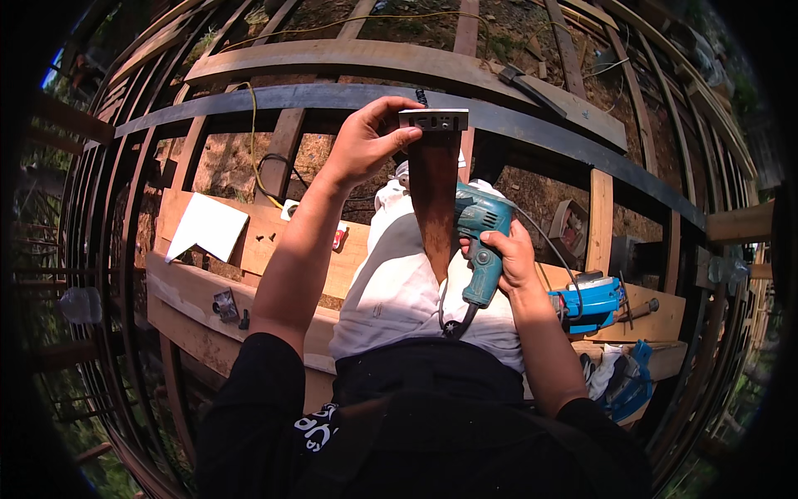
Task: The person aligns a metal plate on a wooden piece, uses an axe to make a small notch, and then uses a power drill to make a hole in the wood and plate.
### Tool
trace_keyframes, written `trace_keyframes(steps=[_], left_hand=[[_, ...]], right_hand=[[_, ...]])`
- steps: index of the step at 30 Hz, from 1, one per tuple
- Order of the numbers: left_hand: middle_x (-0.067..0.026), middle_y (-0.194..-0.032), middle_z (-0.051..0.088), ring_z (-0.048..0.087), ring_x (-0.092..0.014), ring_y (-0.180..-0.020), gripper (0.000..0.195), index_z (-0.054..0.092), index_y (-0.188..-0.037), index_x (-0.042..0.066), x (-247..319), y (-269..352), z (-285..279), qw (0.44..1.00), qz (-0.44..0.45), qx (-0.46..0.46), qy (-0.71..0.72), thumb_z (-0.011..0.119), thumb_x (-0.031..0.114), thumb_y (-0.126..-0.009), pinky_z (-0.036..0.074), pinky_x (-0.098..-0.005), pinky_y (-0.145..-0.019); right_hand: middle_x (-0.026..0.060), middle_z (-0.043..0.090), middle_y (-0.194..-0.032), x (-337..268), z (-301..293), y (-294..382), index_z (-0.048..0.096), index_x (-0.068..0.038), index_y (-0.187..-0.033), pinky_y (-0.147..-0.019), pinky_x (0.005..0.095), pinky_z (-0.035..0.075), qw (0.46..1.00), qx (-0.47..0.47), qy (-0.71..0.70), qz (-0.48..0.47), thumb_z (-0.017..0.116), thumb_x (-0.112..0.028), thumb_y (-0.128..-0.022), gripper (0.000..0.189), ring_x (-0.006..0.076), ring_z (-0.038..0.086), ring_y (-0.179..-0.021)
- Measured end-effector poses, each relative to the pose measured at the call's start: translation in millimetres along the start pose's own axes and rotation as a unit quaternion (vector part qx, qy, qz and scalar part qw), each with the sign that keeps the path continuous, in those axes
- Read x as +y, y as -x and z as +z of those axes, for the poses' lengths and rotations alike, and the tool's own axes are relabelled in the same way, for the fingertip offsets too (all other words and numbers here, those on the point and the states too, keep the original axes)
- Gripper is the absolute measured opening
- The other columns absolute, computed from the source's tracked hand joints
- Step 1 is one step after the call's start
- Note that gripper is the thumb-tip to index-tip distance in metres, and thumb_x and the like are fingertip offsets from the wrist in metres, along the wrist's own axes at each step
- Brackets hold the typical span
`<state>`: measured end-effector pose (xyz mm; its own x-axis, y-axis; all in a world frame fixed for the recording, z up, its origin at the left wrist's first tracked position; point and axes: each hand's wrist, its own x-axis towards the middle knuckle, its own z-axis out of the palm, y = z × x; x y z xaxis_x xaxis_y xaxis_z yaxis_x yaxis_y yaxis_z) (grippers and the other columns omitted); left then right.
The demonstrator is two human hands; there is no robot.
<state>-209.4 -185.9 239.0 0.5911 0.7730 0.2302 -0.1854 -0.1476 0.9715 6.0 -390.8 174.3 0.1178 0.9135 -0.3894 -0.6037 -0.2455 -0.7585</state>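
My left hand (381,138) pinches a slotted metal bracket (433,120) at the top end of an upright dark wooden post (433,199), thumb on the near face. A black coiled piece (421,96) sticks up just behind the bracket. My right hand (510,254) grips the handle of a teal corded power drill (485,212), which is beside the post on its right. The drill's front end is hidden behind the post, so its bit cannot be seen. Its dark cord hangs from the bottom of the handle across my light trousers.
A blue tool case (586,305) and a hammer (639,310) lie on boards at the right. To the left, a white notched sheet (209,226) and small screws (266,237) rest on a plank. A long dark beam (530,128) crosses ahead, above open joist gaps over the ground.
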Motion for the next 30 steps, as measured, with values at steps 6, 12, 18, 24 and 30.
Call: trace_keyframes(steps=[6,12,18,24,30], left_hand=[[-0.0004,-0.097,0.058,0.054,-0.007,-0.079,0.040,0.057,-0.132,-0.001,7.7,20.4,18.9,0.996,-0.010,0.085,0.009,0.063,0.004,-0.093,0.051,-0.0243,-0.076],[-0.0055,-0.092,0.057,0.054,-0.011,-0.072,0.039,0.054,-0.128,-0.004,-4.5,75.8,14.8,0.956,-0.110,0.177,0.206,0.042,-0.002,-0.091,0.052,-0.0304,-0.074],[-0.0147,-0.111,0.070,0.070,-0.016,-0.091,0.015,0.055,-0.114,0.003,-9.5,100.2,27.4,0.941,-0.166,0.204,0.214,0.059,0.011,-0.102,0.059,-0.0317,-0.081],[-0.0129,-0.109,0.071,0.071,-0.018,-0.092,0.015,0.060,-0.115,0.008,9.4,83.6,33.4,0.932,-0.114,0.205,0.275,0.062,0.014,-0.101,0.062,-0.0309,-0.075],[-0.0100,-0.093,0.070,0.071,-0.017,-0.077,0.017,0.062,-0.117,0.006,40.8,80.9,35.9,0.960,-0.077,0.200,0.183,0.061,0.013,-0.102,0.062,-0.0336,-0.071]], right_hand=[[0.0265,0.069,-0.097,-0.7,-7.6,17.5,0.048,0.009,-0.125,-0.066,0.0402,0.064,0.995,0.053,-0.015,-0.085,0.062,-0.005,-0.086,0.044,0.0311,0.073,-0.079],[0.0262,0.066,-0.113,-12.9,-33.3,61.5,0.046,0.011,-0.133,-0.088,0.0440,0.062,0.972,0.101,-0.068,-0.198,0.057,-0.005,-0.089,0.048,0.0332,0.071,-0.099],[0.0232,0.063,-0.113,-34.0,-42.3,110.4,0.046,0.009,-0.133,-0.095,0.0445,0.058,0.947,0.111,-0.026,-0.301,0.064,-0.012,-0.083,0.057,0.0315,0.068,-0.104],[0.0236,0.065,-0.114,-31.6,-12.5,143.4,0.050,0.004,-0.134,-0.085,0.0476,0.060,0.953,0.064,0.017,-0.297,0.067,-0.012,-0.069,0.069,0.0377,0.071,-0.094],[0.0240,0.068,-0.111,-15.2,9.3,130.4,0.047,0.007,-0.136,-0.078,0.0439,0.062,0.966,-0.012,0.043,-0.256,0.072,-0.007,-0.068,0.074,0.0362,0.072,-0.093]])
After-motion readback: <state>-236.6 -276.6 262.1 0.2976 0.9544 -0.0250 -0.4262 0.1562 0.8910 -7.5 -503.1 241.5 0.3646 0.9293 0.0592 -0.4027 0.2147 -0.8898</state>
